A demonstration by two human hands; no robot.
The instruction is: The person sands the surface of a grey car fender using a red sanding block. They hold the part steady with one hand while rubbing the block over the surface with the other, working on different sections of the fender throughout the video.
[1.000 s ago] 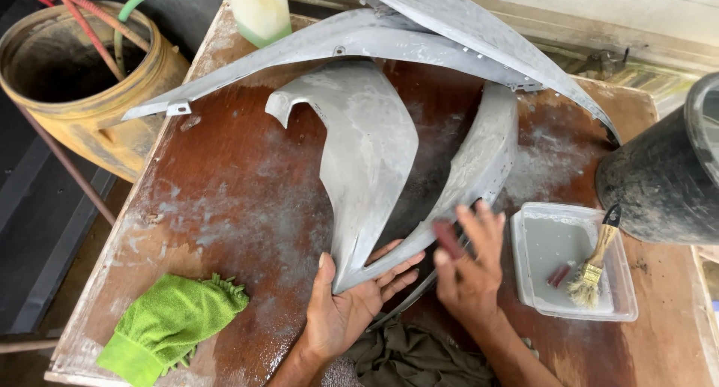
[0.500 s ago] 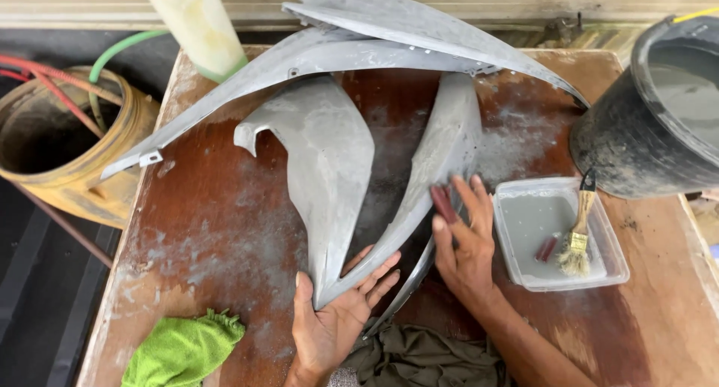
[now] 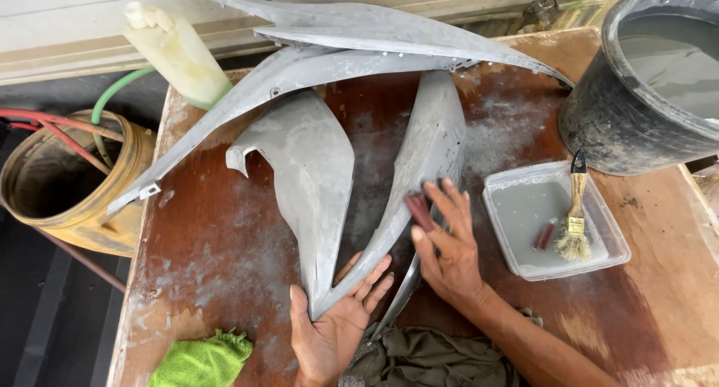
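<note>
Left hand (image 3: 333, 323) is palm-up with fingers spread, cupped under the pointed near tip of the long grey panel (image 3: 419, 162), seemingly propping it so it doesn't slide around while the other hand works. Right hand (image 3: 448, 241) lies flat on that same panel just past the left one, fingers pressing a small dark reddish sanding piece (image 3: 419, 211) against the surface, so it's closed down on that rather than gripping the panel itself. The panel runs away from both hands toward the far side of the brown table (image 3: 225, 275), slim and curved, matte grey all over, dusty, like it's primed or rubbed down. A wider grey panel (image 3: 307, 177) lies right beside the left hand's fingertips, same dull finish. Just to the right of the right hand sits a clear tray (image 3: 599, 263) of cloudy water with a paintbrush (image 3: 575, 218) in it, handy reach. Beyond that, a black bucket (image 3: 636, 125). A green rag (image 3: 202, 361) sits left of the left wrist.
</note>
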